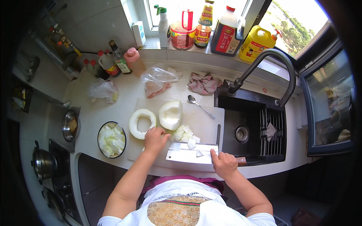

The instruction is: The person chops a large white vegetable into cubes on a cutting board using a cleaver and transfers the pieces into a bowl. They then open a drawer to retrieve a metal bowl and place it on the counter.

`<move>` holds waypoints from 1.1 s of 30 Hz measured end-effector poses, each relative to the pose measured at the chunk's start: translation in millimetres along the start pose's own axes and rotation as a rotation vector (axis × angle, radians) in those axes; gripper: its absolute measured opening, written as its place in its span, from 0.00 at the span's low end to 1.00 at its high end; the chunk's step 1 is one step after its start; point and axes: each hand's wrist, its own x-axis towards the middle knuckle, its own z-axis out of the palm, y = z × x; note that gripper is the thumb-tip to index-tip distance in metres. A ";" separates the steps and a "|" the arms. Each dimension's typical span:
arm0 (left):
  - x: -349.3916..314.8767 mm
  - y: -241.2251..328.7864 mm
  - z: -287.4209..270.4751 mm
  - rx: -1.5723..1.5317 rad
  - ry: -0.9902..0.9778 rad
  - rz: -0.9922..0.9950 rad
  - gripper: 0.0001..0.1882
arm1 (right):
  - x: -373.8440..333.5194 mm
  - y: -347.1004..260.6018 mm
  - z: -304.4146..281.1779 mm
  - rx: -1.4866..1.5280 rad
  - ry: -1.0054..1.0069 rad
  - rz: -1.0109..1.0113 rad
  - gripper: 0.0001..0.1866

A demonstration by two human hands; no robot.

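My right hand (224, 164) grips the wooden handle of a cleaver (184, 155), its index finger laid along the blade. The blade lies nearly flat over the front of the white cutting board (203, 130), with small pale pieces stuck on it. Just behind it is a heap of chopped winter melon (183, 133). My left hand (155, 140) is at the near right edge of a hollow winter melon ring (133, 125), thumb apart from the fingers and nothing gripped. A larger hollowed winter melon chunk (171, 121) stands behind the heap.
Left of the board, a bowl (99, 140) holds cut melon. A spoon (201, 107), a cloth (204, 83) and a plastic bag of meat (155, 86) lie behind. At right is a black sink (235, 116) with a tall faucet (292, 75). Bottles line the windowsill; pots stand at far left.
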 end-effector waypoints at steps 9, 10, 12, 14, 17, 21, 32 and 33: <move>-1.3 56.2 14.6 0.173 0.060 0.264 0.19 | 3.5 -5.1 -1.9 -0.009 0.004 -0.029 0.16; 2.3 50.9 17.8 0.215 0.075 0.242 0.20 | 3.2 -5.4 -1.8 -0.002 0.008 -0.028 0.16; -1.5 54.3 15.5 0.103 0.026 0.257 0.22 | 3.1 -5.2 -1.9 -0.006 0.014 -0.021 0.16; -8.2 71.7 2.4 -0.013 -0.035 0.350 0.25 | 3.3 -5.3 -1.4 -0.026 0.015 -0.005 0.16; -19.7 94.2 -5.7 0.022 -0.216 0.419 0.25 | 5.1 -3.7 2.7 -0.018 0.017 -0.009 0.16; -12.6 70.3 17.8 0.200 -0.009 0.264 0.20 | 6.4 -5.5 1.4 -0.010 0.019 -0.035 0.16; -16.1 86.2 6.0 0.163 -0.079 0.299 0.22 | 3.6 -6.8 -2.3 0.012 -0.020 -0.069 0.16; -12.3 80.5 13.2 0.200 -0.037 0.277 0.21 | 4.6 -8.1 -3.2 0.011 -0.016 -0.068 0.16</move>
